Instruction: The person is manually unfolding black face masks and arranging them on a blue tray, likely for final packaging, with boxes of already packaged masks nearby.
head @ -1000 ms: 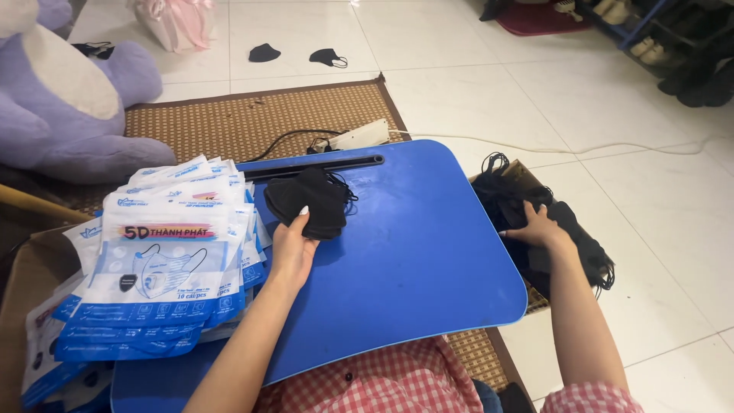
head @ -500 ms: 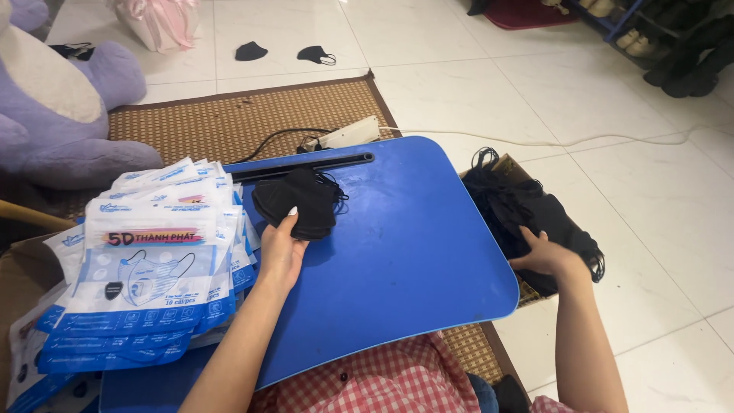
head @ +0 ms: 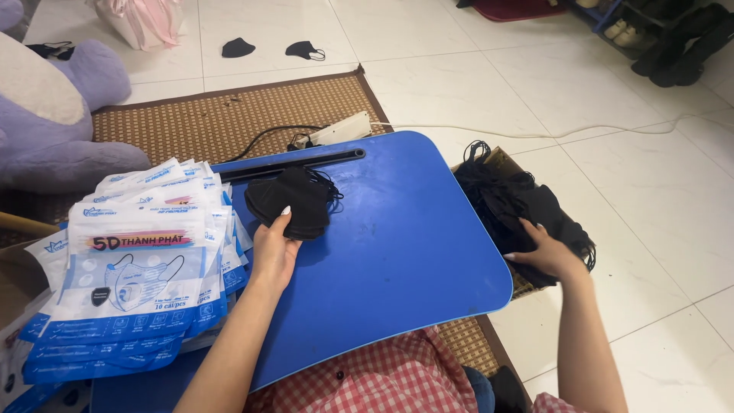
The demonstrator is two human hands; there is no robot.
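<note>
Left hand (head: 275,248): my fingers still pinch the black mask stack (head: 294,203) on the blue lap desk (head: 397,252). Right hand (head: 547,252): moved deeper, now gripping the black mask pile (head: 512,203).

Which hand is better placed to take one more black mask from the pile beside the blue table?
Probably the right hand: it already rests on the mask pile. The left hand holds masks on the table.
</note>
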